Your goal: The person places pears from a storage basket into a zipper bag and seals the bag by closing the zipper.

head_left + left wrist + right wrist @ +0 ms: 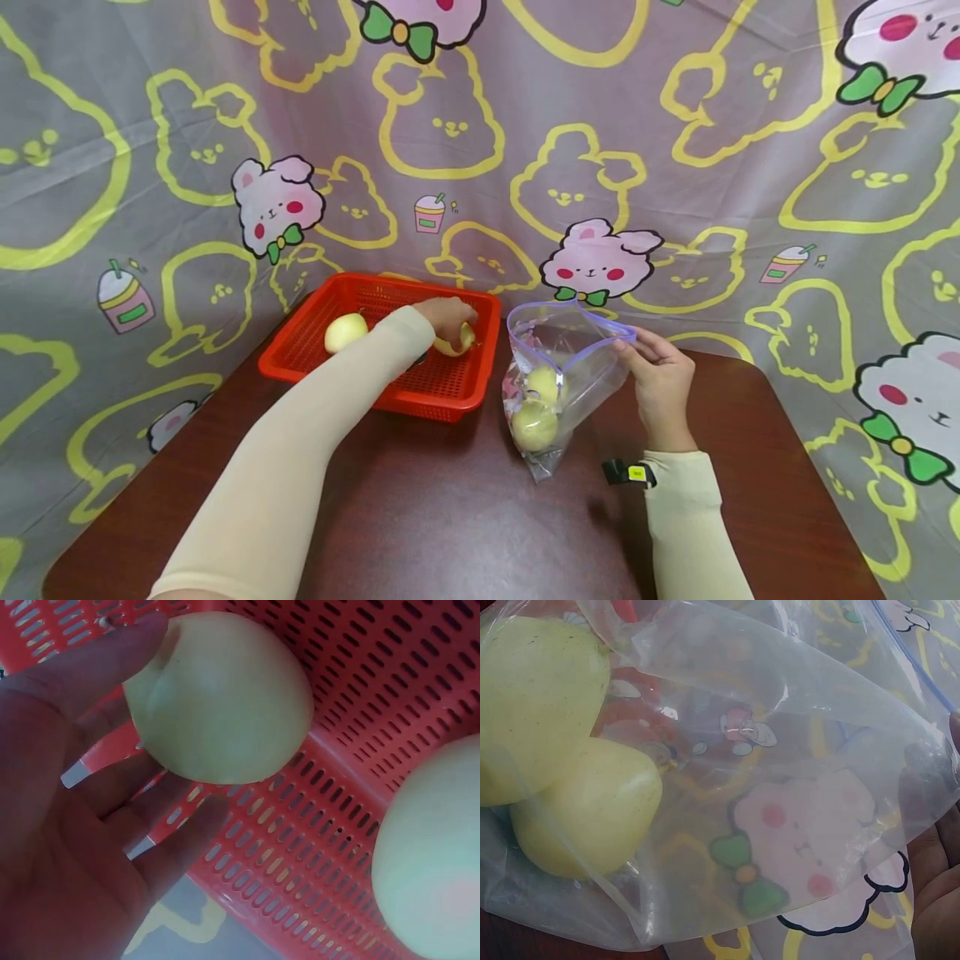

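Inside the red plastic basket [427, 407], my left hand [447, 318] grips a pale yellow pear [225, 697]. The thumb lies on its top and the fingers curl beneath it. Another pear [346, 333] rests in the basket to the left. My right hand [663, 383] pinches the upper right rim of a clear zip bag [592, 387] with a purple seal. The bag's mouth gapes. Two pears sit low in it, one big [535, 426] and one partly hidden [545, 383].
A dark brown table [450, 517] bears the basket and bag. Behind it hangs a grey curtain [480, 200] with cartoon figures. A black strap [628, 473] with a yellow tag is at my right wrist.
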A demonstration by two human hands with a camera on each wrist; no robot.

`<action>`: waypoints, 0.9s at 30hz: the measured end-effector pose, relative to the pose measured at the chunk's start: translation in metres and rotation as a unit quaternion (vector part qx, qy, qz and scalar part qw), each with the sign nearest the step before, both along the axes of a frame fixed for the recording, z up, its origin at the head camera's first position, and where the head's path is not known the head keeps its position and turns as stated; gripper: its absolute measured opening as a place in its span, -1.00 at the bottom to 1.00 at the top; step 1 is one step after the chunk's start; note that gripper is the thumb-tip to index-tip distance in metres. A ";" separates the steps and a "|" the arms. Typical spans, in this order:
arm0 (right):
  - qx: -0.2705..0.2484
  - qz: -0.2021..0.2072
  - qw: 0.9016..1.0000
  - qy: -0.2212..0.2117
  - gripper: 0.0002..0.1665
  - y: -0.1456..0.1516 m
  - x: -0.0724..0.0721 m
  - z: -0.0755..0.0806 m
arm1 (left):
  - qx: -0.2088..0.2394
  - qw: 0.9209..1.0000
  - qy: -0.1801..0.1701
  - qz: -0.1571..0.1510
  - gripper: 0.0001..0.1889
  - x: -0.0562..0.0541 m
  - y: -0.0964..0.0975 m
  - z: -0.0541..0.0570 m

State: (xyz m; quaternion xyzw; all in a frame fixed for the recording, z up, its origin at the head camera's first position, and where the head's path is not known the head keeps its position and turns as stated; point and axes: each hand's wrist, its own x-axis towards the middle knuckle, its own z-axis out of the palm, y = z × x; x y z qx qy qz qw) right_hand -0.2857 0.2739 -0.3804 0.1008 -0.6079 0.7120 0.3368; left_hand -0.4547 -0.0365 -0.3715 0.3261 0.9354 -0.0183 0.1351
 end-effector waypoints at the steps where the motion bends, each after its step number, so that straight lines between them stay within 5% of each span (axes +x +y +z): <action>1: 0.001 0.001 1.000 0.002 -0.64 0.000 0.000 0.000 | -0.001 1.000 0.001 0.008 -0.35 0.000 0.000 -0.001; 11: 0.004 0.009 1.000 0.005 -0.64 -0.002 0.001 0.001 | 0.002 0.998 -0.001 0.059 -0.43 -0.002 -0.004 0.000; 19: -0.001 0.014 1.000 0.000 -0.64 0.000 0.002 0.002 | -0.013 0.995 -0.034 0.092 -0.20 -0.002 -0.007 0.004; 27: -0.002 0.005 1.000 -0.010 -0.65 0.003 0.002 0.002 | -0.034 0.996 -0.041 0.077 -0.31 0.000 -0.012 0.005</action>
